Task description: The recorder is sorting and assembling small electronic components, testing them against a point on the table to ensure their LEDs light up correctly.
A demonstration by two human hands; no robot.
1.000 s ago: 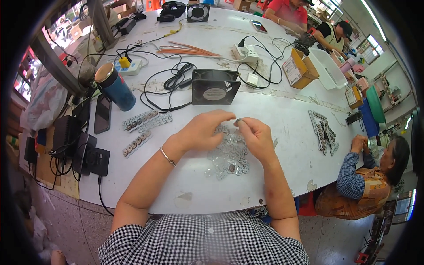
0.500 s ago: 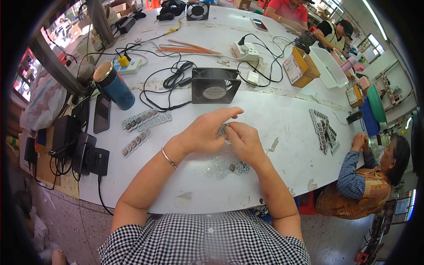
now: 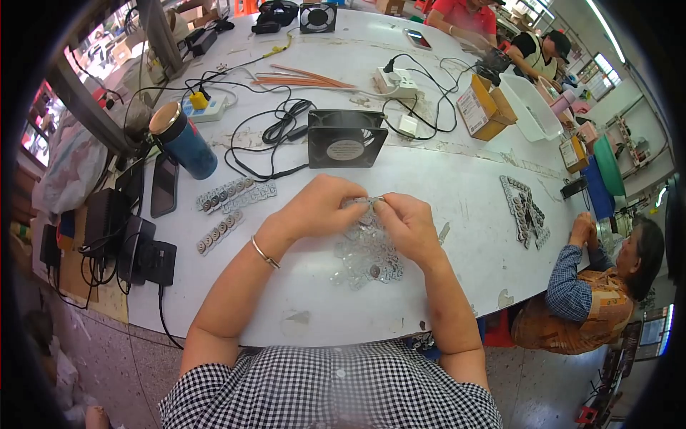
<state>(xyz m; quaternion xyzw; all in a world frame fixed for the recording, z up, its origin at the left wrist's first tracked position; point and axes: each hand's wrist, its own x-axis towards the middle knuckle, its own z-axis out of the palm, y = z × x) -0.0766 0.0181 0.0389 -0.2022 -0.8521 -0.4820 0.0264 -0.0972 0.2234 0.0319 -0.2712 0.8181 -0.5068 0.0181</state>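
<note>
My left hand (image 3: 319,206), with a silver bangle on its wrist, pinches one side of a small silvery piece (image 3: 372,201). At the other side of that piece, the thumb and fingers of my right hand (image 3: 409,227) are closed on it. Fingertips cover most of it, so its exact kind cannot be made out. Just below my hands lies a loose pile of small clear and grey pieces (image 3: 368,259), one with a dark round centre. Similar pieces with round coils stand in rows on the left, an upper row (image 3: 236,194) and a lower row (image 3: 219,232).
A black fan (image 3: 346,139) stands beyond my hands, its cable running left. A blue tumbler (image 3: 187,146), a phone (image 3: 165,186) and black adapters (image 3: 146,250) are at left. More pieces (image 3: 525,213) lie at right, near a seated person (image 3: 593,286). A cardboard box (image 3: 486,111) is farther back.
My left hand has drawn back slightly left, its outstretched fingers now curled in to pinch the piece. My right hand has shifted slightly right and up, uncovering more of the pile.
</note>
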